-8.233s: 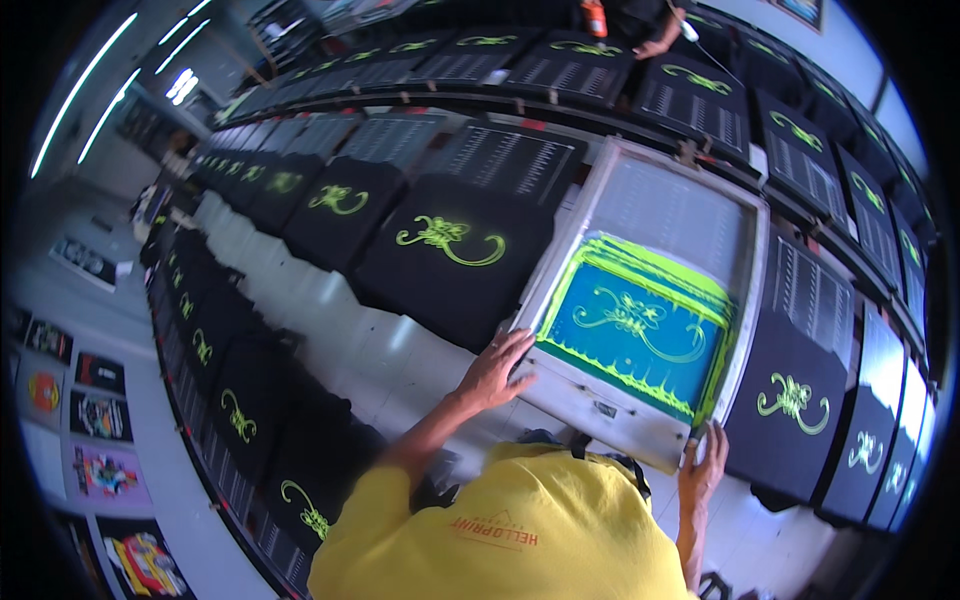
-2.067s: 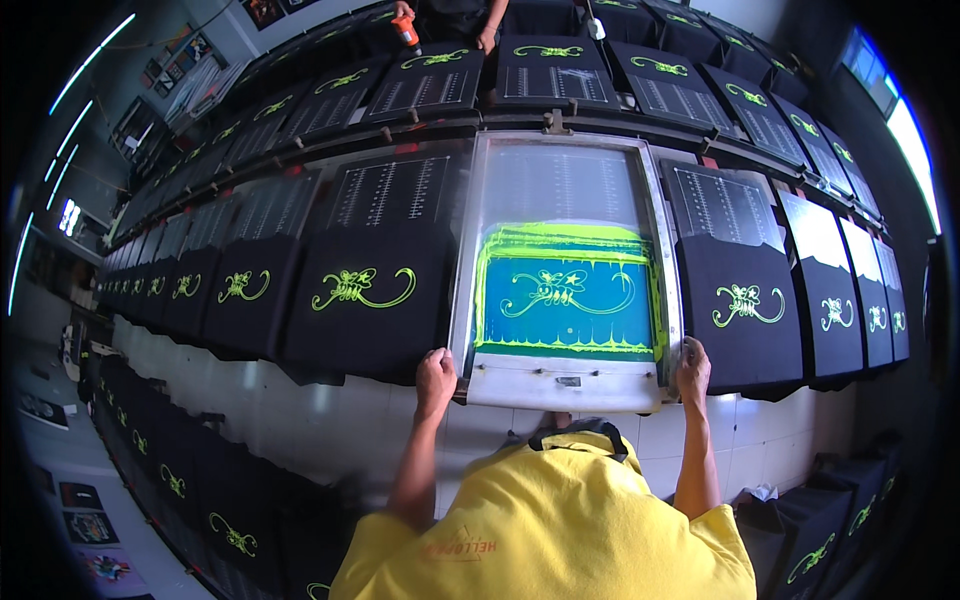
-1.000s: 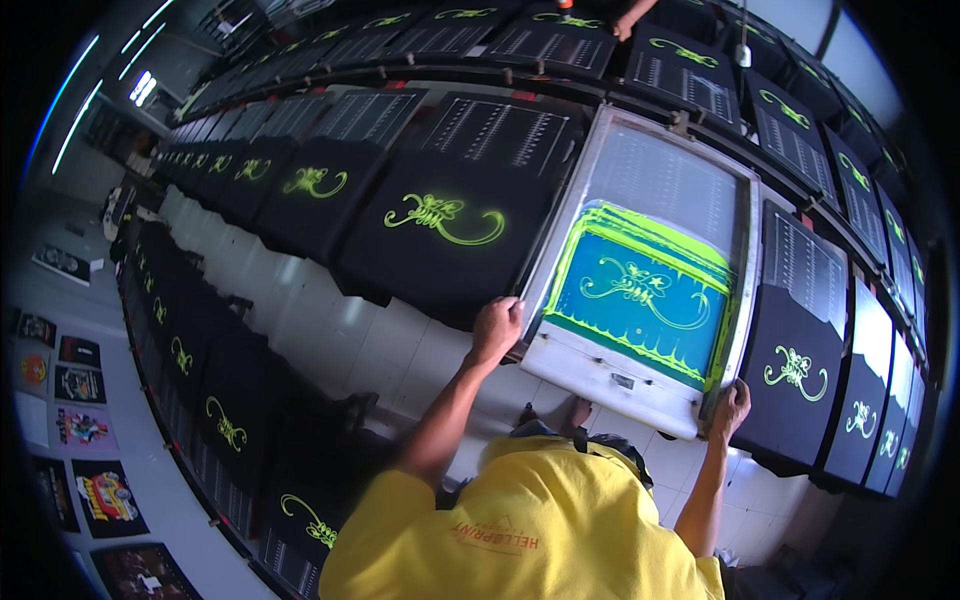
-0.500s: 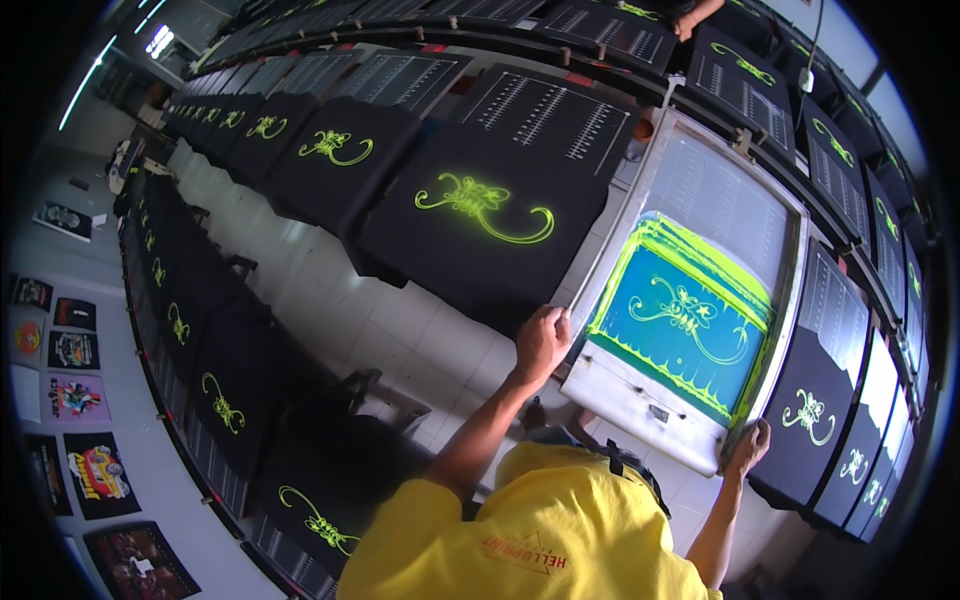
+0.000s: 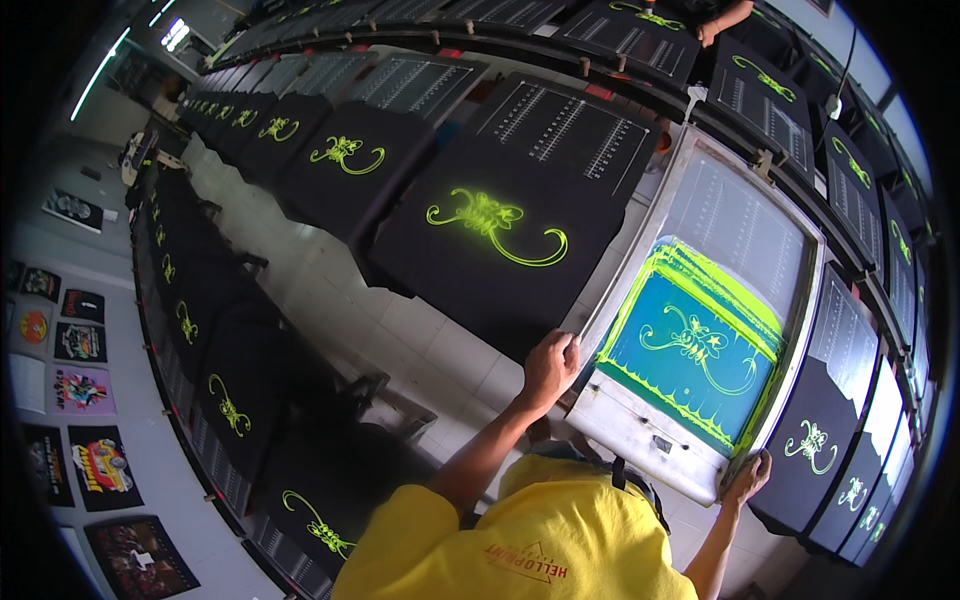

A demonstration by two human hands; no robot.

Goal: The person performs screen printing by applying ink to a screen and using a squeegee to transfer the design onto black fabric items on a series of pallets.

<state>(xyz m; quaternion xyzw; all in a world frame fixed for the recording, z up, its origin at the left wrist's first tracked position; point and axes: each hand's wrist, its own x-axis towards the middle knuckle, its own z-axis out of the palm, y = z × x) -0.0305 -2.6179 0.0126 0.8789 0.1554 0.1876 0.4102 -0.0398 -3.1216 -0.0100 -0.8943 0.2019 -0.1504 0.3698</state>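
Screen-printing frame (image 5: 632, 428): held at its near corners, set between two printed garments in the row of boards; whether it is rested on a board or raised cannot be told.
Left hand (image 5: 552, 370): closed around the frame's near left corner, fingers curled.
Right hand (image 5: 747, 478): wrapped around the near right corner, fingers bent.
Teal stencil (image 5: 665, 375): filled with a yellow-green floral scroll, placed in the frame's near half.
Neon ink (image 5: 718, 291): banked thickly along the stencil's far edge, dripped in points along its near edge.
Left black garment (image 5: 480, 290): draped over the near edge of a board marked with white scales.
Right black garment (image 5: 790, 490): printed with the same scroll.
Rail (image 5: 585, 65): run along the boards' far edge.
Co-worker's hand (image 5: 709, 31): seen beyond the rail.
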